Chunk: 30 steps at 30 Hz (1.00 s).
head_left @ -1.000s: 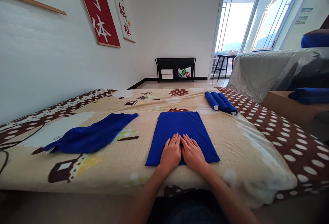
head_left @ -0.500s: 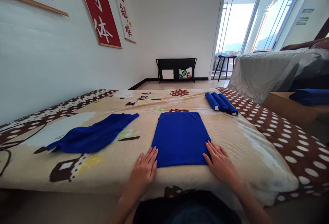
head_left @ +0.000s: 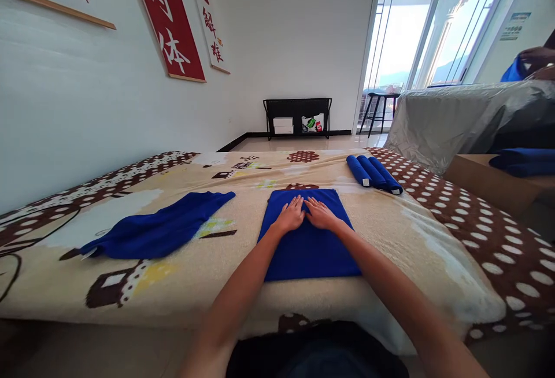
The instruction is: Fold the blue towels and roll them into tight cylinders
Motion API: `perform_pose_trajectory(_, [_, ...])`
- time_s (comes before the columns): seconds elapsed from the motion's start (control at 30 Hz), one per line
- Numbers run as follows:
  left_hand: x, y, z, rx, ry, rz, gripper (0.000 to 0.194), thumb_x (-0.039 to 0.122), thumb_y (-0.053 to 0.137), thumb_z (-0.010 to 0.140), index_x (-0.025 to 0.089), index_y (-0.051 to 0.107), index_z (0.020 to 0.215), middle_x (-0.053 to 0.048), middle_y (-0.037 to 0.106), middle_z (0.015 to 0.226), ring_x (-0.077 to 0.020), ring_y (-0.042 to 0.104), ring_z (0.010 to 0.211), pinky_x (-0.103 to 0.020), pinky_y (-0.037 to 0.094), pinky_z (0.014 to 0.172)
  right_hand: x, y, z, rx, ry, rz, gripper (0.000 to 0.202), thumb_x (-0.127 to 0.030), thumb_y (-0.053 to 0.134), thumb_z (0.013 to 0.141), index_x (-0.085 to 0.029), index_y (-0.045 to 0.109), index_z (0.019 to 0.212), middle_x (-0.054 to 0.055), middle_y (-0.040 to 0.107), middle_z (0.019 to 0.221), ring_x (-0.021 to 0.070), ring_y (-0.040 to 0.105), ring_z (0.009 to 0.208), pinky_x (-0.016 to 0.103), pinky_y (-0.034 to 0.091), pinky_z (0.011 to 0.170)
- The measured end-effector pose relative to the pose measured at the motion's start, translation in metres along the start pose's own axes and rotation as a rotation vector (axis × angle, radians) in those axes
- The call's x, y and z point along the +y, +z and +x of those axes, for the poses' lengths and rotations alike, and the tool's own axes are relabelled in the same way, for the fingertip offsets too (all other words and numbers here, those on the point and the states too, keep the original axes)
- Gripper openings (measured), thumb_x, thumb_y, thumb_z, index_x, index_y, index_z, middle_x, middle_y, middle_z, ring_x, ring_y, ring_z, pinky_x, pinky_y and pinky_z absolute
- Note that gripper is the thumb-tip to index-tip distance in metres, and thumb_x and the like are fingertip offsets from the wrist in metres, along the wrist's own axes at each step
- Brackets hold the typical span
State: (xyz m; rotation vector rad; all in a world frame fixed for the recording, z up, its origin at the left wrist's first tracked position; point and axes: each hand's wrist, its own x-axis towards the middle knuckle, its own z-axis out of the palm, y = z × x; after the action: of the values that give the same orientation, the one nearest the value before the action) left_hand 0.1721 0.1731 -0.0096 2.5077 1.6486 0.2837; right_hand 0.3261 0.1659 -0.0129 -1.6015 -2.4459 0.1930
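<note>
A blue towel lies folded into a flat rectangle on the patterned blanket in front of me. Both of my hands rest palm down near its far edge, close beside each other. My left hand has its fingers stretched out on the cloth. Just to its right, my right hand lies flat too, fingertips pointing forward. A second blue towel sits loosely bunched to the left. Three rolled blue towels lie side by side at the far right.
To the right stands a cardboard box with folded blue cloth on it. Behind it is a plastic-covered surface, where another person's hand holds blue cloth. A black rack stands by the back wall.
Both my hands have moved from the towel's near corners forward and inward to its far middle. At the far right, the other person's hands have risen with blue cloth.
</note>
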Motion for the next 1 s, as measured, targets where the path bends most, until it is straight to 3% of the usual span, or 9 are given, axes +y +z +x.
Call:
perform_pose_trajectory(0.17, [-0.026, 0.017, 0.009, 0.021, -0.126, 0.042, 0.062, 0.05, 0.024, 0.101, 0.02, 0.027, 0.155, -0.009, 0.02, 0.164, -0.0217, 0.016, 0.153, -0.05, 0.015, 0.123, 0.035, 0.013, 0.004, 0.008, 0.128, 0.017, 0.061, -0.046, 0.031, 0.103, -0.013, 0.031, 0.155, 0.012, 0.024, 0.162, 0.019, 0.017, 0.152, 0.037, 0.014, 0.122])
perform_pose_trajectory(0.3, [-0.055, 0.011, 0.001, 0.033, -0.272, 0.069, 0.064, 0.054, 0.021, 0.101, 0.02, 0.03, 0.155, -0.011, 0.021, 0.164, -0.0264, 0.017, 0.152, -0.057, 0.015, 0.121, 0.061, 0.013, -0.002, 0.048, 0.32, -0.002, 0.07, -0.05, 0.025, 0.103, -0.003, 0.027, 0.154, 0.021, 0.022, 0.161, 0.0263, 0.016, 0.152, 0.045, 0.013, 0.122])
perform_pose_trajectory(0.4, [-0.063, 0.006, 0.003, 0.053, -0.328, 0.084, 0.062, 0.051, 0.025, 0.102, 0.015, 0.035, 0.152, -0.017, 0.027, 0.161, -0.0296, 0.022, 0.151, -0.062, 0.015, 0.119, 0.063, 0.012, 0.004, 0.057, 0.381, -0.012, 0.071, -0.05, 0.025, 0.103, 0.001, 0.029, 0.153, 0.024, 0.024, 0.159, 0.0301, 0.018, 0.151, 0.049, 0.011, 0.121])
perform_pose_trajectory(0.5, [-0.055, 0.008, 0.015, 0.078, -0.313, 0.098, 0.058, 0.048, 0.037, 0.102, 0.014, 0.041, 0.148, -0.017, 0.034, 0.158, -0.032, 0.026, 0.148, -0.063, 0.012, 0.119, 0.051, 0.016, 0.019, 0.06, 0.36, -0.014, 0.069, -0.048, 0.027, 0.103, 0.0, 0.03, 0.152, 0.024, 0.023, 0.16, 0.0308, 0.015, 0.152, 0.051, 0.009, 0.121])
perform_pose_trajectory(0.6, [-0.043, 0.017, 0.034, 0.05, -0.198, 0.08, 0.057, 0.048, 0.05, 0.098, 0.019, 0.044, 0.146, -0.013, 0.035, 0.157, -0.0322, 0.031, 0.145, -0.061, 0.019, 0.119, 0.034, 0.023, 0.038, 0.043, 0.242, -0.001, 0.062, -0.045, 0.029, 0.103, -0.009, 0.031, 0.154, 0.016, 0.022, 0.162, 0.0245, 0.014, 0.152, 0.045, 0.01, 0.122])
perform_pose_trajectory(0.73, [-0.036, 0.028, 0.056, -0.005, -0.076, 0.046, 0.058, 0.048, 0.051, 0.098, 0.02, 0.042, 0.147, -0.012, 0.034, 0.158, -0.0315, 0.034, 0.144, -0.059, 0.023, 0.118, 0.019, 0.03, 0.058, 0.02, 0.108, 0.02, 0.054, -0.037, 0.031, 0.104, -0.017, 0.033, 0.154, 0.008, 0.026, 0.162, 0.0189, 0.019, 0.151, 0.04, 0.014, 0.122])
perform_pose_trajectory(0.83, [-0.047, 0.026, 0.064, -0.007, -0.112, 0.046, 0.059, 0.05, 0.036, 0.101, 0.021, 0.035, 0.152, -0.011, 0.027, 0.162, -0.0284, 0.026, 0.149, -0.055, 0.017, 0.121, 0.028, 0.029, 0.066, 0.015, 0.118, 0.02, 0.054, -0.039, 0.028, 0.104, -0.021, 0.034, 0.154, 0.005, 0.027, 0.162, 0.0157, 0.019, 0.151, 0.035, 0.013, 0.122])
perform_pose_trajectory(1.0, [-0.081, 0.015, 0.058, 0.041, -0.337, 0.067, 0.064, 0.053, 0.018, 0.1, 0.022, 0.029, 0.155, -0.009, 0.02, 0.165, -0.0273, 0.015, 0.153, -0.055, 0.014, 0.122, 0.071, 0.022, 0.06, 0.042, 0.334, 0.003, 0.067, -0.052, 0.019, 0.102, -0.012, 0.027, 0.156, 0.012, 0.021, 0.163, 0.0224, 0.014, 0.152, 0.045, 0.01, 0.122])
